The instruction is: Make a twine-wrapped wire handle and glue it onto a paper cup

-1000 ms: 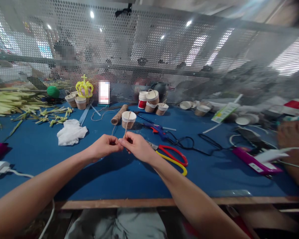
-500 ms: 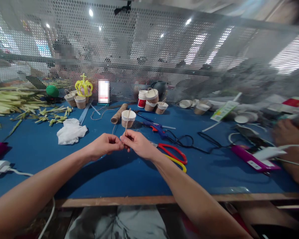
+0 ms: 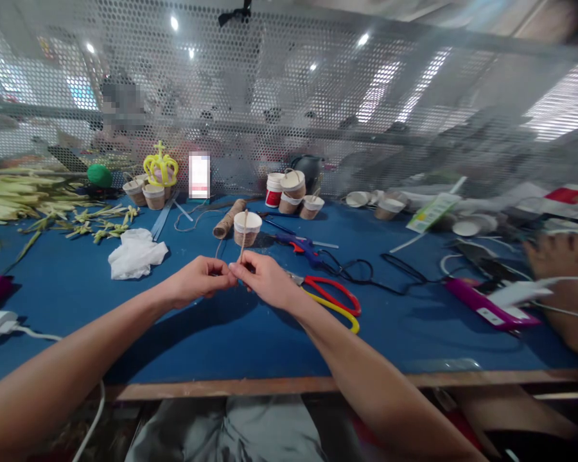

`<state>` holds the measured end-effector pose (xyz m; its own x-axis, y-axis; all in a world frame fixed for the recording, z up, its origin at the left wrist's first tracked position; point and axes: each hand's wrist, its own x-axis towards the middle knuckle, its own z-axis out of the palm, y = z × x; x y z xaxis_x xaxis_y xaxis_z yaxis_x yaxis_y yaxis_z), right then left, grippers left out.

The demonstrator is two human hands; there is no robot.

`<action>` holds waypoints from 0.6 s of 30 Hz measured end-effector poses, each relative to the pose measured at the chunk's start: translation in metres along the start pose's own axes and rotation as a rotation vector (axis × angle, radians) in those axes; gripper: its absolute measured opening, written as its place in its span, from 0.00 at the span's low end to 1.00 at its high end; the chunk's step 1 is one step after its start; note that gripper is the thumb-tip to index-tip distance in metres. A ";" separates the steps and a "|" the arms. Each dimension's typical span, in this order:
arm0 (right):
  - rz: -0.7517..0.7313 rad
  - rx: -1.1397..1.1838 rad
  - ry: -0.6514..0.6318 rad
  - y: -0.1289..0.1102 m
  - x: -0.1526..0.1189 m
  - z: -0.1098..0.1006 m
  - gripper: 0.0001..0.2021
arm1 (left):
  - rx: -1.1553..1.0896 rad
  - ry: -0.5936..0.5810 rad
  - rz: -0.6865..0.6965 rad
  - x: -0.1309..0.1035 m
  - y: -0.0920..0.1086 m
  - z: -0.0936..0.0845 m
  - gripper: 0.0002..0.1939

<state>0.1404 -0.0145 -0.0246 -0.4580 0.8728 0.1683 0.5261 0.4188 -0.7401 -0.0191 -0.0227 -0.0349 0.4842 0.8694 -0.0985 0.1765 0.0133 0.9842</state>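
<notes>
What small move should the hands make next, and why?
Perhaps the left hand should gently draw the thin brown twine strand down: the right hand pinches it, its upper part stands before the round white-rimmed brown cup, and the left hand sits right beside that pinch.

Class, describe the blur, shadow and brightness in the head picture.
Head view: left hand and right hand fairly clear, the co-worker's hand at right smeared; head view: dark shadow on the blue table beside the left forearm; head view: white screen bright, pixelated.
</notes>
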 end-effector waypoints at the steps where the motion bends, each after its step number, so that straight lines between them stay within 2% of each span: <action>1: 0.001 -0.002 -0.001 0.000 0.000 0.000 0.12 | 0.018 0.014 -0.004 0.000 0.000 0.001 0.11; 3: 0.009 0.045 -0.017 -0.001 -0.001 0.002 0.12 | 0.041 0.037 -0.004 0.000 -0.001 0.001 0.11; 5: 0.027 0.186 -0.039 0.000 0.000 0.003 0.12 | 0.017 0.066 0.015 0.001 -0.001 0.001 0.11; 11: 0.174 0.758 -0.088 0.004 0.002 0.005 0.14 | -0.305 0.254 0.137 0.004 0.000 -0.001 0.10; 14: 0.199 0.875 -0.124 0.004 0.002 0.009 0.12 | -0.397 0.283 0.142 0.005 0.000 0.000 0.10; 18: 0.207 0.971 -0.126 0.003 0.001 0.015 0.11 | -0.452 0.265 0.141 0.005 -0.001 0.002 0.10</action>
<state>0.1306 -0.0167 -0.0366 -0.5258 0.8490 -0.0524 -0.1839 -0.1736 -0.9675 -0.0150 -0.0194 -0.0365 0.2337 0.9721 0.0222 -0.2896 0.0478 0.9559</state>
